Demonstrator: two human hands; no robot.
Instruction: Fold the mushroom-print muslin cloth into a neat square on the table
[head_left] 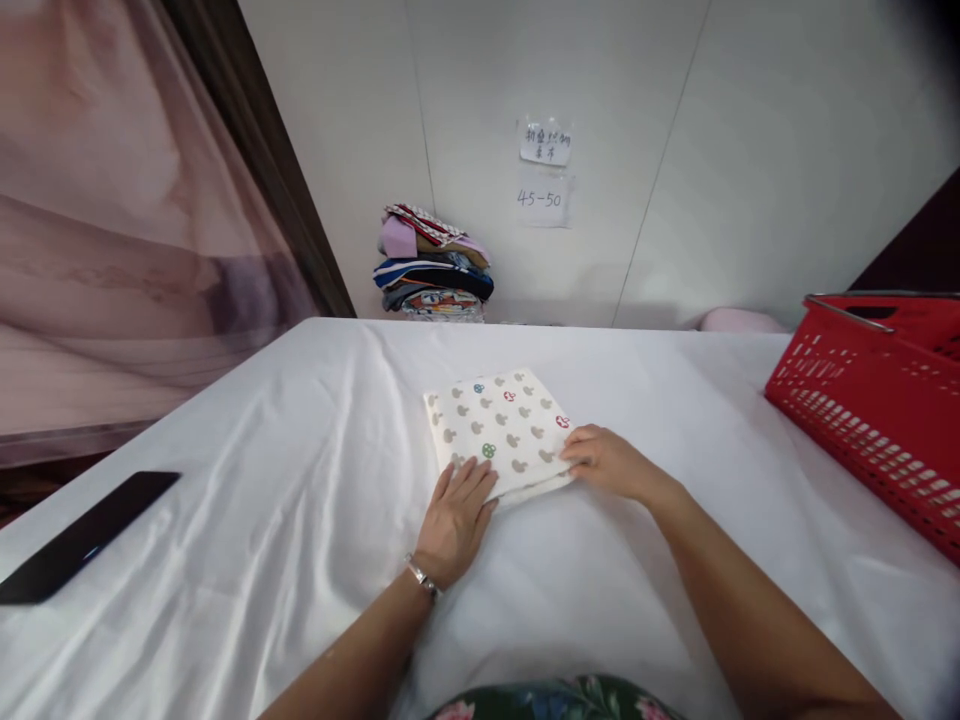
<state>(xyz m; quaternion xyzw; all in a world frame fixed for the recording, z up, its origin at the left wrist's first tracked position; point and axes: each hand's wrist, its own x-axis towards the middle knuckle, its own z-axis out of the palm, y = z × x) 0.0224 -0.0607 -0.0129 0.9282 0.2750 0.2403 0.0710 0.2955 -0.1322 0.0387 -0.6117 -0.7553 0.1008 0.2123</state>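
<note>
A folded white cloth (501, 422) lies on the table in front of me, printed with grey, red, green and blue mushroom-like shapes. Its layers show along the near edge. My left hand (455, 518) rests flat on the near left corner, fingers stretched out and pointing away from me. At the near right corner, the fingers of my right hand (606, 460) are closed on the cloth's edge, with the fingertips partly hidden. A silver bracelet (423, 575) circles my left wrist.
White wrinkled fabric (285, 480) covers the table. A black flat object (86, 535) lies at the left, and a red plastic basket (870, 400) stands at the right. Behind the far edge rises a stack of folded fabrics (435, 262), near paper signs (544, 170) on the wall.
</note>
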